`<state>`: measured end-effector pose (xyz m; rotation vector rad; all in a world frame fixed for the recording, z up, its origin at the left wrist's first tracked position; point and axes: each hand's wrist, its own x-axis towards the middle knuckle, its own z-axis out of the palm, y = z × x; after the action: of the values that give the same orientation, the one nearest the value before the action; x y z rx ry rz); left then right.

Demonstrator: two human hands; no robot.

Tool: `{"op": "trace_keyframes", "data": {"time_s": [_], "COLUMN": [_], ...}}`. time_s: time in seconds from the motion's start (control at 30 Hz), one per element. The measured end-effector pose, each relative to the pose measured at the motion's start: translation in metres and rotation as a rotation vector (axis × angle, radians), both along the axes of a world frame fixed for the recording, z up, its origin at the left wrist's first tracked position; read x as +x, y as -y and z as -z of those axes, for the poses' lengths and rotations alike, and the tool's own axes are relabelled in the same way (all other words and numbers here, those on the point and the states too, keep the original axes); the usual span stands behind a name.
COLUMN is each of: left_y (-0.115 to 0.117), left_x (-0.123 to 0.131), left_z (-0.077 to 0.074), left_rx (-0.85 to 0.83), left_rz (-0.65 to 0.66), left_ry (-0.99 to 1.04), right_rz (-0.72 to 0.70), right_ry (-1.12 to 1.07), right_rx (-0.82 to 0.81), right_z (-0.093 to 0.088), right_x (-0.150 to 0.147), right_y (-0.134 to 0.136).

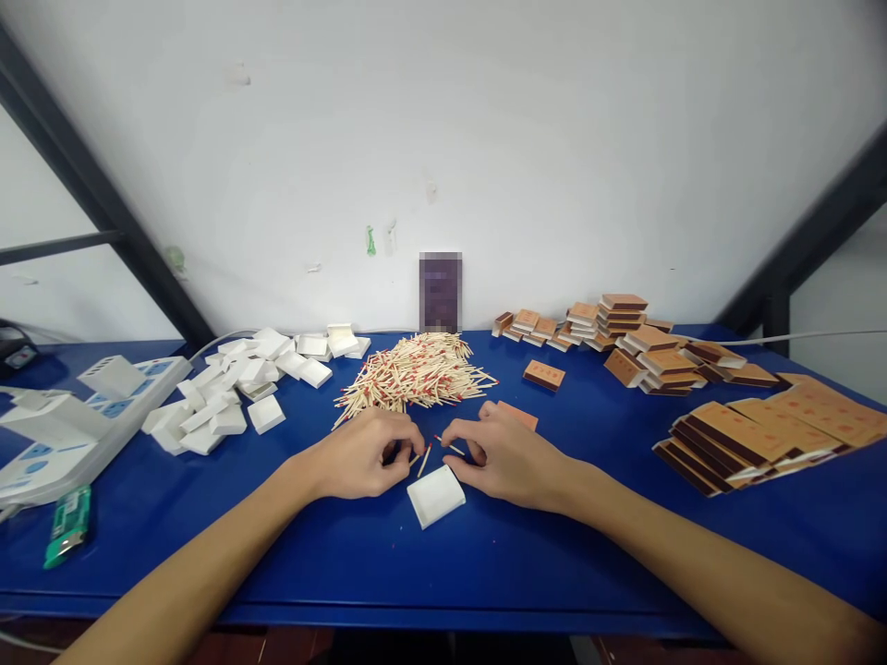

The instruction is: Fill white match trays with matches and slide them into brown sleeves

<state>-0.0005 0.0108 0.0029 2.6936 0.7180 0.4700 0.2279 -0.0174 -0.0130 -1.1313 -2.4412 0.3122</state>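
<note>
My left hand is curled on the near side of the match pile, its thumb and fingertips closed about a match whose end pokes out. My right hand faces it with bent fingers, thumb and index finger apart; a match lies across the gap between them. Between the two hands another red-tipped match slants on the table. Just below it rests a white matchbox tray, close to my right thumb. An orange matchbox piece is partly hidden behind my right hand.
White trays are heaped at left, beside a power strip and a green-wrapped item. Matchboxes are stacked at right, one matchbox apart, with flattened sleeves nearer. A blurred dark panel stands against the wall.
</note>
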Motion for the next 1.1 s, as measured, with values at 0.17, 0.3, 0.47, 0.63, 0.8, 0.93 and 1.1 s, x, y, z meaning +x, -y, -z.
{"op": "trace_keyframes", "data": {"time_s": [0.17,0.3,0.47,0.63,0.8,0.93,1.1], "left_y": [0.000,-0.001,-0.002,-0.003,-0.002,0.000,-0.014], "left_x": [-0.003,-0.004,-0.006,-0.002,0.009,0.011,-0.011], "left_z": [0.000,0.000,-0.001,0.003,0.014,0.013,-0.001], "left_rx": [-0.031,-0.046,-0.047,-0.065,0.016,0.100,0.376], "left_rz": [0.037,0.049,0.030,-0.013,-0.055,-0.112,-0.379], "left_ry": [-0.025,-0.042,-0.066,-0.062,-0.030,0.099,0.296], "right_rz": [-0.119,-0.197,-0.163,0.047,0.020,-0.010,-0.040], "right_ry": [0.009,0.048,0.017,0.058,0.067,0.048,0.036], "right_rx": [-0.064,-0.067,-0.030,0.103,0.107,0.096,0.054], "right_z": [-0.005,-0.008,-0.007,0.000,0.006,0.004,0.000], "right_x": [0.002,0.001,-0.001,0.001,-0.001,-0.004,-0.004], "right_y": [0.006,0.009,0.007,-0.001,-0.008,-0.009,-0.004]}}
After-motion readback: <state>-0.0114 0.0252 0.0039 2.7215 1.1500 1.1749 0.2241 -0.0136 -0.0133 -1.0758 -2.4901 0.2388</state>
